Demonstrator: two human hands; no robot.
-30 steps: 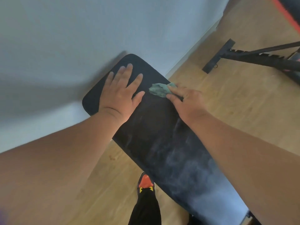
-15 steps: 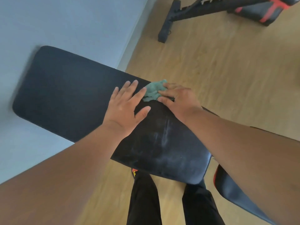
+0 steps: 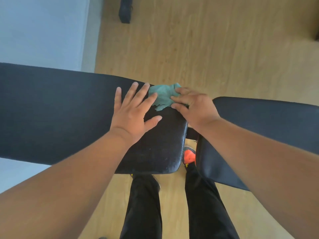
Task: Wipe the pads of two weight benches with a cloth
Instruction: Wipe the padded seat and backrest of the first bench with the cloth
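A person stands over a black weight bench, seen from above, looking down past both bare forearms. The long back pad (image 3: 60, 114) stretches from the left edge to the middle of the view, its black vinyl dusty and scuffed toward its right end. The left hand (image 3: 133, 116) lies flat on that pad, fingers straight and spread, palm down, holding nothing.

Just to its right, at the far right corner of the pad, sits a crumpled teal cloth (image 3: 163, 97). The right hand (image 3: 193, 107) presses down on the cloth's right side, thumb and fingers bent over the fabric and gripping it against the pad. The left hand's fingertips touch or nearly touch the cloth's left edge.

A second black pad, the seat pad (image 3: 269, 121), begins beyond a narrow gap on the right and runs off to the right edge, partly hidden by the right forearm. Through the gap shows an orange and black shoe (image 3: 189, 156) on the light wooden floor (image 3: 207, 49). Black trousers (image 3: 143, 209) cover both legs near the bottom.

A pale blue-white wall (image 3: 41, 31) fills the far left. At the far top, a dark bar end (image 3: 125, 11), possibly a foot of other equipment, rests on the floor. No brand, label or writing can be read anywhere.
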